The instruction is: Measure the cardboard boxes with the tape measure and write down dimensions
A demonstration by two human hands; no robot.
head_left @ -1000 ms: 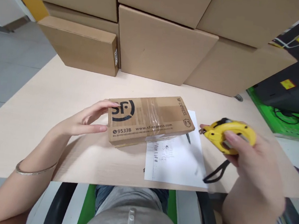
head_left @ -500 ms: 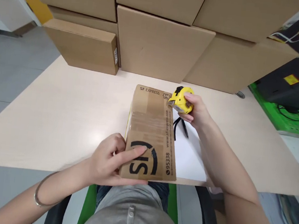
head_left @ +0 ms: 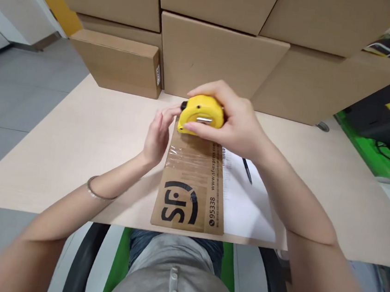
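Note:
A yellow tape measure (head_left: 206,107) is held above the far end of a brown cardboard box (head_left: 192,173) by my right hand (head_left: 242,123), thumb on the near side and fingers over the top. My left hand (head_left: 159,133) reaches in from the left, its fingers closed at the black front end of the tape measure; the fingertips are partly hidden. No drawn-out blade shows. The box lies flat at the table's front edge, with SF lettering and clear packing tape on top.
White paper (head_left: 248,202) lies right of the box, with a black pen (head_left: 247,171) on it. Larger cartons (head_left: 221,58) are stacked along the table's back, with a smaller box (head_left: 130,67) at the back left. A green surface (head_left: 365,145) is at the right.
My left hand has let go of the box's near end and moved up to the tape measure. My right hand has brought the tape measure left over the box and turned it.

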